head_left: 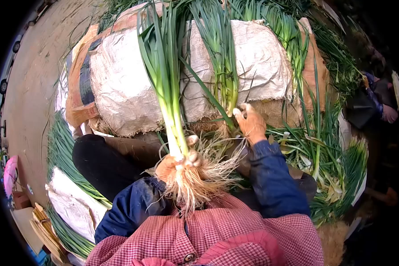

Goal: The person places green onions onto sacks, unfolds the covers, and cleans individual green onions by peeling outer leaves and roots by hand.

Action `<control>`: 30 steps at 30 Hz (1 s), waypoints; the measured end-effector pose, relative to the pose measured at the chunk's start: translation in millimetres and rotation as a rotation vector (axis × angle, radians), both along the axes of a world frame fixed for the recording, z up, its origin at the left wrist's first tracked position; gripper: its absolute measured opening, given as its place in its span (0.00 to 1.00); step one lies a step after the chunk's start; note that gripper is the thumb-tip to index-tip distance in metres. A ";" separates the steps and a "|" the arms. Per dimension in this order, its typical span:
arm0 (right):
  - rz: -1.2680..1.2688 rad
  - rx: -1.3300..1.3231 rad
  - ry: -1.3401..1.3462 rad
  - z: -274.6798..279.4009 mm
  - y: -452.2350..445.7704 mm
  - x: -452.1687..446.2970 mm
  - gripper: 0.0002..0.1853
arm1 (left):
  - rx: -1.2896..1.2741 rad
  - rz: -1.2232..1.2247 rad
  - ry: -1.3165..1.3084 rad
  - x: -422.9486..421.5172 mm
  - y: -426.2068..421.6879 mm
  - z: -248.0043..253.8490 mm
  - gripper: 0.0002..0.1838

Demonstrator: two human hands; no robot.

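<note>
When handling the long, limp-leaved green-and-white scallion bundle [169, 91], grip at the likely firm base [178, 150], with left hand [165, 167] closed there, right hand [252, 125] curled, hold unclear.

Wide-angle head view: bright, diffuse daylight is falling on pale sacking [124, 75], highlights are nearing white, and weave is fading in patches. Soft shadows are gathering beneath its lower edge; dark trouser leg [91, 155] is losing fabric detail. Near centre, roots [195, 179] are appearing fairly crisp. At left, ground [35, 71] is bending into curve, small shapes beyond are smearing. Right margin is sinking into gloom, outlines blurring. Black vignette is filling corners.
</note>
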State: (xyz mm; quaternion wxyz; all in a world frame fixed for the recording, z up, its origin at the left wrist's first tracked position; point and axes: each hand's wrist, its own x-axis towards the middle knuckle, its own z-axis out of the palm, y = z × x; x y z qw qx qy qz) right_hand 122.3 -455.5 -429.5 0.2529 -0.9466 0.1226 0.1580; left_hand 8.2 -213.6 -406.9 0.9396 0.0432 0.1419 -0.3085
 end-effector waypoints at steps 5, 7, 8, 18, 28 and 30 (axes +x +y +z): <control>-0.046 0.127 -0.105 -39.4 17.0 61.2 0.22 | 0.072 -0.063 0.169 -14.8 6.0 -3.4 0.21; -0.011 0.447 -0.109 15.4 18.3 30.3 0.16 | 0.102 0.060 0.186 1.7 -3.6 27.7 0.18; -0.015 0.697 -0.089 29.9 19.9 16.0 0.14 | 0.117 0.034 0.155 8.9 -4.6 25.2 0.18; 0.208 0.219 -0.441 -2.6 52.3 -90.5 0.09 | 0.425 -0.167 0.253 -5.6 -20.4 1.7 0.14; -0.128 0.682 -0.422 80.4 41.5 -134.4 0.08 | 0.125 -0.215 0.281 4.3 -34.6 23.4 0.06; 0.011 0.470 -0.716 58.3 29.3 -117.5 0.09 | 0.076 -0.283 0.294 2.7 -35.8 19.3 0.07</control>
